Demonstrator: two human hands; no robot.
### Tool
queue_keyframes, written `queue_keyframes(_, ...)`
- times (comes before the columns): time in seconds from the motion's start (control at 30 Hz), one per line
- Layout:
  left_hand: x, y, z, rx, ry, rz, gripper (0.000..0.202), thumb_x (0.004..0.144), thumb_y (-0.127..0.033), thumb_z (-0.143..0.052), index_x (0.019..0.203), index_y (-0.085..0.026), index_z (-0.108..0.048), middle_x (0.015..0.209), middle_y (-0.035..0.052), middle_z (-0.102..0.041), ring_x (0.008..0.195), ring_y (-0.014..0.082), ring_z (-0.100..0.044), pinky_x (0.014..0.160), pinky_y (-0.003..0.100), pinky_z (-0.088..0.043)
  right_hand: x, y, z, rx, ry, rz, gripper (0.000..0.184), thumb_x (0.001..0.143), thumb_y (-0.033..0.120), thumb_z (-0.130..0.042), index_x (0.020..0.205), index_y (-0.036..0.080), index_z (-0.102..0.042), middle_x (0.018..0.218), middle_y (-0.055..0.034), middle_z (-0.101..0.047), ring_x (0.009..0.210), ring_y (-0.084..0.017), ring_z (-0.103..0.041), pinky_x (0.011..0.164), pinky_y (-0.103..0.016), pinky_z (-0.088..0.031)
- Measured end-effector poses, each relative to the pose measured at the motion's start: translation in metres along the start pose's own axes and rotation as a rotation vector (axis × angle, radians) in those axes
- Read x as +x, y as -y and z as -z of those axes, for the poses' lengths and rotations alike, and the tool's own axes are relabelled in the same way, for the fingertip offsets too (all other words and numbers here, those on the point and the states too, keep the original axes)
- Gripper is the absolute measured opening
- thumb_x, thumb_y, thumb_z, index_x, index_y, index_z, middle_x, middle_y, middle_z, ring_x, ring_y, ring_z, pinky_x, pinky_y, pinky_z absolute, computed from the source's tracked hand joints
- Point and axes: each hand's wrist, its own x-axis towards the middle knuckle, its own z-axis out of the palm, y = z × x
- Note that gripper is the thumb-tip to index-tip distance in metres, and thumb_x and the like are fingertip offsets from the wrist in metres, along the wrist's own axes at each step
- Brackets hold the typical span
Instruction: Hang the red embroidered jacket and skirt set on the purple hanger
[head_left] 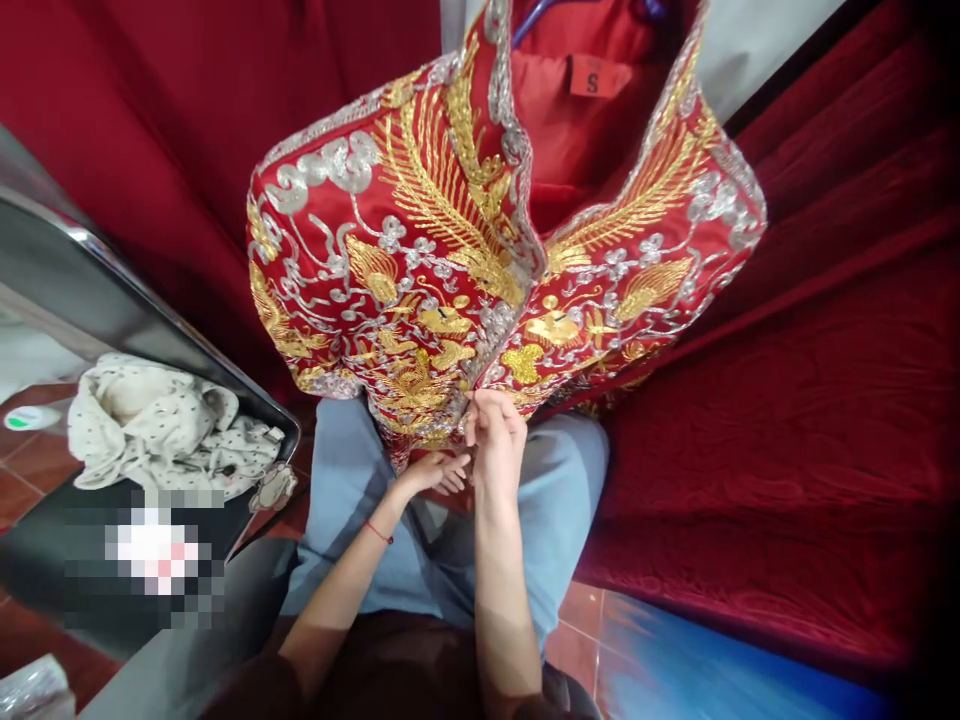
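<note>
A red embroidered jacket (420, 250) with gold and silver thread hangs in front of me on a purple hanger (534, 18). Its collar gapes at the top and shows a red lining with a label (596, 80) marked S. My right hand (496, 435) is pinched closed on the jacket's front edge, low on the opening. Just below and left of it, my left hand (439, 472) has its fingers stretched out near the jacket's lower part. I cannot tell whether its fingertips touch the cloth.
Dark red curtains (810, 400) hang on the right and behind. At left, a dark chair (52, 540) bears a white spotted cloth (157, 415) and a blurred item. A white and green container (31, 418) lies beyond it. A blue surface (697, 660) is at lower right.
</note>
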Motion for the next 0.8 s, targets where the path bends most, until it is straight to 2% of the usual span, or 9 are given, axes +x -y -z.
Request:
queue_keyframes(0.07,-0.009,-0.026,-0.009,0.200,-0.056,-0.105,0.018,0.062,-0.028,-0.085,0.069,-0.018,-0.070,0.063,0.0047,-0.070,0.060,0.0193,-0.064,0.064,0.027,-0.048,0.001,0.000,0.005,-0.015,0.012,-0.019,0.018,0.077,0.035,-0.066,0.078,0.017,-0.066,0.056,0.0068,-0.054,0.039,-0.004,-0.038,0.041,-0.021,-0.025)
queue_keyframes(0.17,-0.024,-0.073,-0.033,0.815,-0.354,-0.518,0.005,0.079,-0.026,-0.069,0.082,-0.022,-0.068,0.084,0.0057,-0.072,0.078,0.0198,-0.065,0.073,0.026,-0.045,0.002,0.003,0.007,-0.010,0.050,-0.016,0.017,0.076,0.034,-0.065,0.074,0.017,-0.066,0.051,0.0078,-0.048,0.038,-0.004,-0.035,0.040,-0.021,-0.024)
queue_keyframes(0.2,-0.028,-0.087,-0.041,0.957,-0.400,-0.619,0.002,0.083,-0.023,-0.065,0.084,-0.022,-0.066,0.084,0.0044,-0.070,0.078,0.0183,-0.065,0.072,0.025,-0.043,0.001,0.004,0.007,-0.005,0.056,-0.008,0.017,0.075,0.034,-0.065,0.071,0.017,-0.065,0.047,0.0091,-0.043,0.037,-0.004,-0.031,0.039,-0.020,-0.022)
queue_keyframes(0.3,-0.032,-0.117,-0.058,1.145,-0.473,-0.807,0.006,0.084,-0.016,-0.058,0.085,-0.022,-0.060,0.080,0.0014,-0.066,0.075,0.0151,-0.062,0.067,0.023,-0.039,-0.001,0.008,0.006,-0.019,0.048,0.000,0.019,0.073,0.035,-0.067,0.066,0.018,-0.063,0.040,0.0126,-0.030,0.035,-0.003,-0.019,0.036,-0.019,-0.013)
queue_keyframes(0.37,-0.029,-0.126,-0.062,1.178,-0.478,-0.841,0.009,0.084,-0.012,-0.056,0.083,-0.021,-0.058,0.078,0.0017,-0.065,0.072,0.0153,-0.062,0.062,0.024,-0.037,-0.003,0.011,0.005,-0.045,0.064,-0.018,0.020,0.073,0.037,-0.068,0.070,0.017,-0.065,0.040,0.0128,-0.030,0.035,-0.002,-0.017,0.036,-0.019,-0.011)
queue_keyframes(0.47,-0.023,-0.128,-0.060,1.194,-0.444,-0.820,0.012,0.084,-0.010,-0.053,0.082,-0.020,-0.057,0.077,0.0037,-0.065,0.070,0.0172,-0.063,0.058,0.025,-0.035,-0.002,0.016,-0.001,-0.050,0.091,-0.049,0.023,0.074,0.039,-0.069,0.077,0.016,-0.069,0.041,0.0117,-0.035,0.035,-0.003,-0.020,0.035,-0.019,-0.011)
queue_keyframes(0.67,-0.023,-0.131,-0.054,1.114,-0.360,-0.856,0.020,0.088,-0.012,-0.050,0.099,-0.020,-0.065,0.093,0.0094,-0.072,0.082,0.0199,-0.067,0.068,0.026,-0.043,0.002,0.036,-0.020,-0.014,0.139,0.007,0.021,0.077,0.036,-0.068,0.080,0.016,-0.071,0.039,0.0113,-0.037,0.034,-0.002,-0.018,0.036,-0.020,-0.013)
queue_keyframes(0.8,-0.027,-0.137,-0.052,1.100,-0.371,-0.811,0.010,0.089,-0.017,-0.054,0.091,-0.020,-0.064,0.083,0.0073,-0.070,0.073,0.0180,-0.065,0.063,0.025,-0.040,0.008,0.054,-0.035,-0.018,0.146,0.058,0.019,0.078,0.034,-0.066,0.082,0.016,-0.072,0.042,0.0106,-0.040,0.034,-0.002,-0.018,0.036,-0.020,-0.012)
